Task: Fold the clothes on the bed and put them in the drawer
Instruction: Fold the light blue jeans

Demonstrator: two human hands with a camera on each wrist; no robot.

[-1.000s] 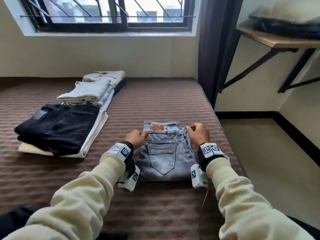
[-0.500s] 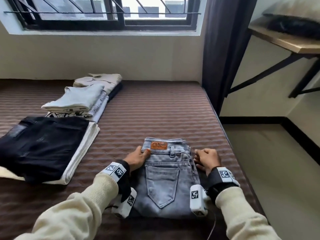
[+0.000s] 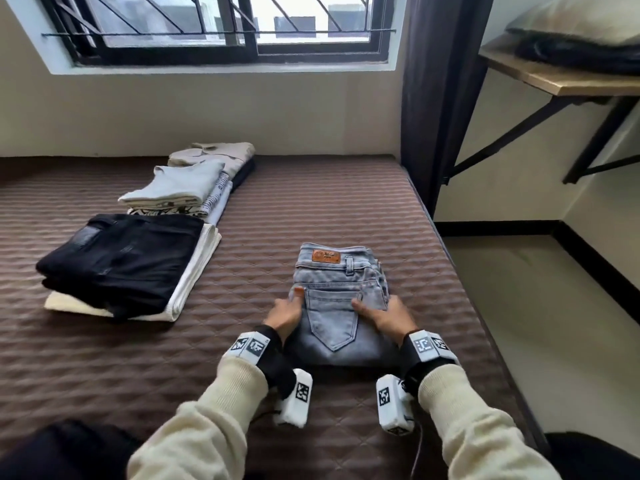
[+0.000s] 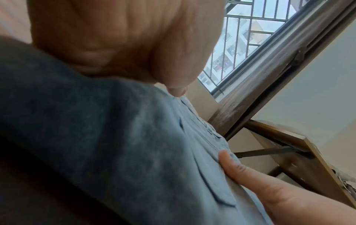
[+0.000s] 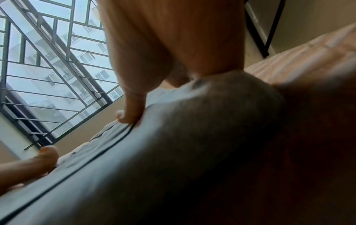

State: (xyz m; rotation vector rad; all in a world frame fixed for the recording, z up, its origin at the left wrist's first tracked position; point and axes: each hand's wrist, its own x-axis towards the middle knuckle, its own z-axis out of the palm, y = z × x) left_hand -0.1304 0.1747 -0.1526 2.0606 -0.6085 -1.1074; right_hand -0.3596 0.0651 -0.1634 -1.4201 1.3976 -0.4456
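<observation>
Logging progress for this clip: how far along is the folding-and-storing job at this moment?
Folding looks nearly done: the black jeans sit on a cream garment, with two more folded piles behind them on the bed. In hand: the folded light grey jeans, with the left hand and right hand taking a grip on either side, thumbs on top. Left: putting everything in the drawer, which no view shows.

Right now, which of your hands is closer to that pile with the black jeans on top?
Left. My left hand grips the grey jeans' side facing the black jeans pile; my right hand holds the far side, toward the bed's edge.
</observation>
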